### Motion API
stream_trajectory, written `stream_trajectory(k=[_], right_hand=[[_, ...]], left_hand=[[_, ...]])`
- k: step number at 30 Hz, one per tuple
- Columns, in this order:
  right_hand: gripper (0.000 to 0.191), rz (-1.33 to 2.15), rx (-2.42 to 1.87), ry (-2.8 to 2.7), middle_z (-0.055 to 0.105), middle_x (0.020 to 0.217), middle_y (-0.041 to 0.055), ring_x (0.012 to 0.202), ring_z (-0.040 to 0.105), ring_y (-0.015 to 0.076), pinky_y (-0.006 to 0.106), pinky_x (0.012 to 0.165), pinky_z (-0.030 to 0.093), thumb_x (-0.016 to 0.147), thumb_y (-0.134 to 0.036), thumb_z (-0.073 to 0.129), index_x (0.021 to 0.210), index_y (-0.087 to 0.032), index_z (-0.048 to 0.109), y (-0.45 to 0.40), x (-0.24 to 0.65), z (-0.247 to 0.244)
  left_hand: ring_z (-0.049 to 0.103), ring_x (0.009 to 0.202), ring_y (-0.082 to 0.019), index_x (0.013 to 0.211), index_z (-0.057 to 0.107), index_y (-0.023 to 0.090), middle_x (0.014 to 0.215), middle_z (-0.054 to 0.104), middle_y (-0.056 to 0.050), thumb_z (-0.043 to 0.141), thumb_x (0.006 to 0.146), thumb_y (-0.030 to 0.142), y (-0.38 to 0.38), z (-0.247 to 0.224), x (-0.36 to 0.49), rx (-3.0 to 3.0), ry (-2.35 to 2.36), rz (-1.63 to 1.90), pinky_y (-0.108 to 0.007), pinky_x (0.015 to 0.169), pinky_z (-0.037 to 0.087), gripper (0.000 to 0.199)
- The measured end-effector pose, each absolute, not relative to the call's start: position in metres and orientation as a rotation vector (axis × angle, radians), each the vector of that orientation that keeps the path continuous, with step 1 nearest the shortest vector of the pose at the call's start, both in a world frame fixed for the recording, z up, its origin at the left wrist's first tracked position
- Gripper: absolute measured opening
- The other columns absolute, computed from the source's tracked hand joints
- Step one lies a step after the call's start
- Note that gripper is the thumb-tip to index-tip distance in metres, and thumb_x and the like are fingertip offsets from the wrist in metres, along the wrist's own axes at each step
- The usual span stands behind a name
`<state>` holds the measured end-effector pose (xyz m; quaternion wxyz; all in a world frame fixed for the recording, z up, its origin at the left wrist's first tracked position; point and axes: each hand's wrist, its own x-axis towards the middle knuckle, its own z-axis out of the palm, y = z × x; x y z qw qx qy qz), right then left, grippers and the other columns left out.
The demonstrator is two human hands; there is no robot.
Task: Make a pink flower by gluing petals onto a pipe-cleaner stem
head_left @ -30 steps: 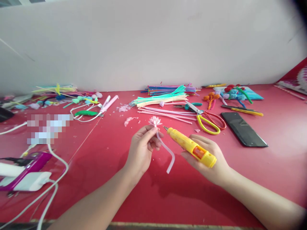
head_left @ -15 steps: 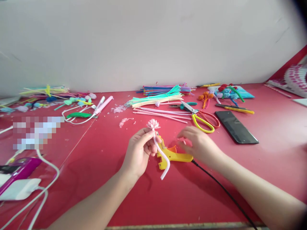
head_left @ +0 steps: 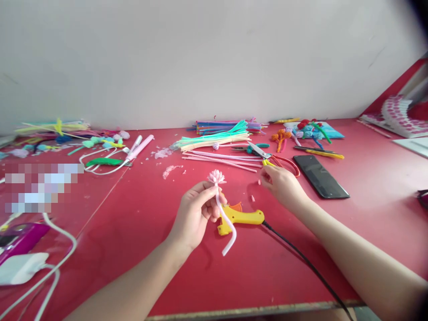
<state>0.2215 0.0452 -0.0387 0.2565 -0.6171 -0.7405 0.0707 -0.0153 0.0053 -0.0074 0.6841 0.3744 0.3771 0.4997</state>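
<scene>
My left hand [head_left: 195, 214] pinches a pink pipe-cleaner flower [head_left: 216, 177] just under its fluffy head. Its pale pink stem hangs down, curving in front of a yellow hot glue gun [head_left: 245, 217] that lies on the red table. At the right, my right hand [head_left: 282, 183] has its fingers curled over the yellow handle of the scissors [head_left: 264, 154], hiding most of that loop. The other, red loop shows beyond the knuckles. Two small pink bits [head_left: 253, 198] lie between the right hand and the glue gun.
Behind the hands lie loose pink pipe cleaners [head_left: 220, 161], a mint and cream bundle [head_left: 214, 139] and pliers [head_left: 240, 148]. A phone [head_left: 321, 176] is at the right. White cables [head_left: 63, 227] cross the left side; the black glue-gun cord [head_left: 301, 258] runs to the front edge.
My right hand has moved forward from beside the glue gun onto the scissors' yellow handle. The left hand keeps hold of the flower. The view has shifted slightly to the right.
</scene>
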Motion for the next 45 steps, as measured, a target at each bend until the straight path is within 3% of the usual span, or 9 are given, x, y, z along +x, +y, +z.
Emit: stream_trajectory(k=[4,11,16,23,28,45], right_hand=[[0.017,0.417,-1.58,-1.876,0.07,0.084,0.0018,0.074,0.065,0.0157,0.026,0.067,0.048,0.083,-0.024,0.05,0.092,-0.021,0.064,0.034,0.211,-0.024],[0.011,0.88,-1.273,-1.571,0.07,0.081,0.0023,0.074,0.066,0.0167,0.029,0.068,0.052,0.083,-0.03,0.06,0.084,-0.02,0.064,0.0,0.188,0.001],[0.007,0.693,-1.095,-1.721,0.065,0.078,0.0005,0.074,0.06,0.0143,0.028,0.069,0.049,0.083,-0.019,0.061,0.078,-0.021,0.065,-0.013,0.178,0.005],[0.007,0.57,-1.105,-1.75,0.058,0.076,0.0004,0.072,0.056,0.0137,0.028,0.065,0.048,0.082,-0.017,0.063,0.081,-0.022,0.068,-0.016,0.171,-0.002],[0.007,0.519,-1.112,-1.772,0.057,0.076,0.0001,0.071,0.055,0.0129,0.027,0.064,0.046,0.082,-0.016,0.062,0.079,-0.021,0.066,-0.015,0.17,-0.002],[0.008,-0.131,-1.032,-2.017,0.06,0.078,0.0022,0.072,0.055,0.0157,0.033,0.068,0.039,0.084,-0.013,0.057,0.082,-0.021,0.057,-0.014,0.171,-0.006]], left_hand=[[0.048,0.037,-0.002,0.069,0.058,0.013,0.061,0.067,-0.001,0.058,0.084,0.019,0.002,-0.007,-0.014,0.851,0.838,1.078,-0.011,0.035,0.036,0.016],[0.048,0.034,-0.004,0.072,0.059,0.015,0.059,0.066,0.0,0.06,0.082,0.021,-0.003,-0.009,-0.011,0.834,0.855,0.947,-0.012,0.033,0.035,0.012],[0.05,0.036,-0.005,0.072,0.059,0.015,0.06,0.067,-0.001,0.061,0.082,0.023,-0.006,-0.01,-0.008,0.855,0.871,0.863,-0.013,0.033,0.037,0.013],[0.048,0.034,-0.005,0.07,0.06,0.016,0.058,0.067,-0.001,0.061,0.082,0.023,-0.009,-0.007,-0.004,0.853,0.862,0.79,-0.013,0.032,0.036,0.014],[0.049,0.034,-0.005,0.071,0.059,0.016,0.059,0.068,-0.002,0.058,0.083,0.021,-0.01,-0.005,-0.004,0.866,0.86,0.769,-0.013,0.033,0.037,0.013],[0.051,0.035,-0.006,0.07,0.056,0.016,0.059,0.067,-0.002,0.059,0.082,0.022,-0.01,-0.005,-0.004,0.903,0.863,0.763,-0.014,0.033,0.037,0.014]])
